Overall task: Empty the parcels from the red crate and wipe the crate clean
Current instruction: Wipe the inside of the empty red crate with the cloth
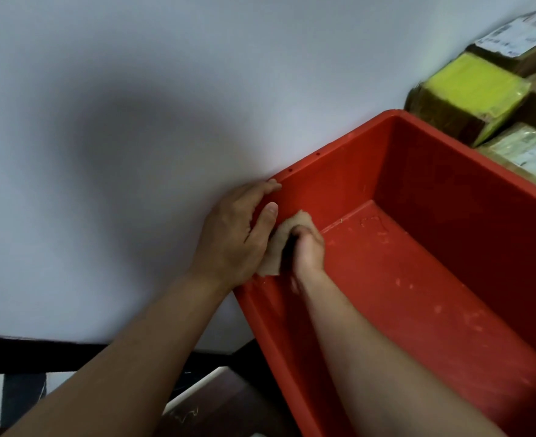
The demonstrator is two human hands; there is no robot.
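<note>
The red crate (418, 247) sits against a white wall (134, 89), and it has no parcels inside, only pale marks on its floor. The left hand (235, 234) grips the crate's left rim, fingers outside and thumb inside, while the right hand (307, 247) is down inside, closed on a tan cloth (276, 244) pressed to the left inner wall. Parcels (468, 93) lie just past the crate's far corner, one with yellow on top and others with white labels too blurry to read.
</note>
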